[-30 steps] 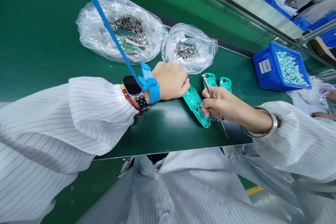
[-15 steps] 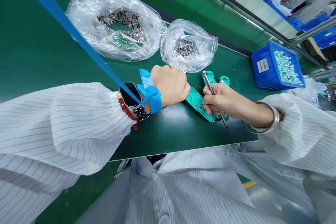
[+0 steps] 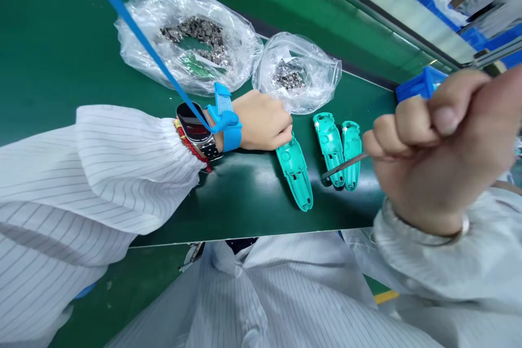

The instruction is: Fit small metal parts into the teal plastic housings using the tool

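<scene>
My left hand (image 3: 263, 119), wearing a watch and a blue wrist strap, is closed on the upper end of a teal plastic shell (image 3: 294, 174). The shell is long and hollow, its inner side facing up, and its lower end points toward the table's near edge. Raised close to the camera, my right hand (image 3: 432, 147) is in a fist around a slim metal rod-like tool (image 3: 346, 164). The tool's far end slants down to the left, in front of two more teal shells, a wider one (image 3: 328, 138) and a narrower one (image 3: 352, 147), lying side by side.
Behind my hands lie a large clear plastic bag (image 3: 142, 60) of small metal parts and a smaller clear bag (image 3: 322, 76) with similar parts. A blue bin (image 3: 420, 84) stands at the right, partly hidden by my right hand. The green table (image 3: 244, 212) ends in front of my body.
My right hand has lifted away from the shell toward the camera and right, turning the tool within a closed fist. The held shell has swung to point more toward me; the left hand still holds it.
</scene>
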### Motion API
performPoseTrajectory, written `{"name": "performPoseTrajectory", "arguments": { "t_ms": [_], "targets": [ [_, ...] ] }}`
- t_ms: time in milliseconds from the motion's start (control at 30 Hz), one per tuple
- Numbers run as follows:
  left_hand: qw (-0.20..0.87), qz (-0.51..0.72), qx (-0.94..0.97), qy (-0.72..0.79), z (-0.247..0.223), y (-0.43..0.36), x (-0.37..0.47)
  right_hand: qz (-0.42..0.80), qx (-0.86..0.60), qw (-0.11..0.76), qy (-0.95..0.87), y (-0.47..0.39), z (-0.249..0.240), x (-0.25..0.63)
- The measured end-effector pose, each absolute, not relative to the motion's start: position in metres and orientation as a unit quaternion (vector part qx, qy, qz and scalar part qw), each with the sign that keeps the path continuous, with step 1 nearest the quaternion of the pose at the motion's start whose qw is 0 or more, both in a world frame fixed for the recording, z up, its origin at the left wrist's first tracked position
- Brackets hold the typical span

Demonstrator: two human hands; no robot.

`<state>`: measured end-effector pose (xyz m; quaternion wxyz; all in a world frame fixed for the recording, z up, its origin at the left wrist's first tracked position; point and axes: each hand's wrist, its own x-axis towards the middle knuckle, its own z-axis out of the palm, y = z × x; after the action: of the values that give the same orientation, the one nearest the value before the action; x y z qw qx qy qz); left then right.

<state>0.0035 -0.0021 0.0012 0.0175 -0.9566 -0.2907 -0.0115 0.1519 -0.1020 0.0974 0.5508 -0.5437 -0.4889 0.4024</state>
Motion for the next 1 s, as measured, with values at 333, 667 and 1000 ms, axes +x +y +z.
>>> {"name": "performPoseTrajectory", "arguments": {
  "t_ms": [333, 667, 1000],
  "targets": [
    [0.023, -0.038, -0.961, -0.274, 0.0, 0.003, -0.002, 0.354, -0.561, 0.542, -0.515, -0.112, 0.065, 0.147],
    [0.029, -0.017, -0.962, -0.272, 0.0, 0.001, -0.001, 0.421, -0.488, 0.589, -0.489, -0.102, 0.062, 0.144],
    [0.039, 0.011, -0.958, -0.285, 0.002, -0.001, 0.001, 0.384, -0.515, 0.546, -0.538, -0.096, 0.066, 0.132]
  ]
}}
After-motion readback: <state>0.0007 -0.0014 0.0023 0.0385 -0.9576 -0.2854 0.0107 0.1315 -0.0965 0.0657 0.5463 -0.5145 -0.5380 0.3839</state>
